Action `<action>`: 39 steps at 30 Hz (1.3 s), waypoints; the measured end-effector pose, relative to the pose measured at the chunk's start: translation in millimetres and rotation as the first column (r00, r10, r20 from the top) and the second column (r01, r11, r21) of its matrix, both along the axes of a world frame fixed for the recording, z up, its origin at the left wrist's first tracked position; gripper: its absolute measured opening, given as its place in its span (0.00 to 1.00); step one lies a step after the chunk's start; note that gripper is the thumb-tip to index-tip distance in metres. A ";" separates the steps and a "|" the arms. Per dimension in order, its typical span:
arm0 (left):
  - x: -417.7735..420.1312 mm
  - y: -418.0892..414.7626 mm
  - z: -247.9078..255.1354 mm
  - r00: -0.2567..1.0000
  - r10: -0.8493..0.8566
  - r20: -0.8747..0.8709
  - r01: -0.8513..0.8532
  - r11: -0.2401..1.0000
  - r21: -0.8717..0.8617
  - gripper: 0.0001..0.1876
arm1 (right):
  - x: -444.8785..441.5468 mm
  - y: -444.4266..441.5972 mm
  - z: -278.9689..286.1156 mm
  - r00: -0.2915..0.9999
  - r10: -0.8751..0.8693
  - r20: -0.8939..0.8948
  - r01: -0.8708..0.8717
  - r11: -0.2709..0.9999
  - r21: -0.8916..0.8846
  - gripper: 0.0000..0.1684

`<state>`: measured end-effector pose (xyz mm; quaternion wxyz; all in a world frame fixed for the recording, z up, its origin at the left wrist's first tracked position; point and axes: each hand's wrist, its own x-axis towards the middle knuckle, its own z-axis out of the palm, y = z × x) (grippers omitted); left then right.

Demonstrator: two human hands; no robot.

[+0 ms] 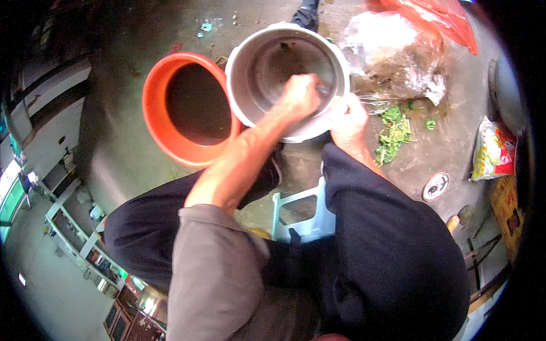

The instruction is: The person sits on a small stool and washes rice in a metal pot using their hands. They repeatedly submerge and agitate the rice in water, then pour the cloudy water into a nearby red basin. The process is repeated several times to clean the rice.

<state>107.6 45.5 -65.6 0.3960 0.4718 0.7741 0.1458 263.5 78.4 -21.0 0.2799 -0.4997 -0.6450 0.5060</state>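
A round metal pot [247,100] is tilted with its mouth towards me. My left hand [300,96] is inside it, fingers curled and blurred by motion, around what looks like a small greyish thing; what it is cannot be made out. My right hand [349,117] grips the pot's rim at the lower right. Against the pot's left side stands an orange plastic basin [155,123] of dark liquid. Small dark bits cling to the pot's inner wall.
Clear plastic bags [392,55] and a red plastic bag [452,21] lie at the upper right. Green leaf scraps [392,134] are on the floor below them. A light-blue plastic stool [315,221] stands between my legs. Farther right are a round printed disc [436,186] and a colourful packet [492,149].
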 end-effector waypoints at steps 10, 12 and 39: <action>-28.1 28.0 -21.1 0.995 -0.044 -0.088 0.060 0.981 0.185 0.14 | -1.7 -4.1 -2.6 1.000 0.006 -0.012 -0.006 1.000 -0.021 0.17; -11.4 5.3 -13.6 0.968 -0.250 0.009 0.249 0.967 0.051 0.15 | 0.3 -4.7 -8.3 0.998 -0.025 -0.053 0.023 0.999 -0.042 0.17; -46.5 26.9 4.4 1.000 0.011 -0.024 -0.006 0.974 0.225 0.17 | -0.8 -2.4 -7.9 0.999 0.038 0.005 -0.038 0.999 0.036 0.18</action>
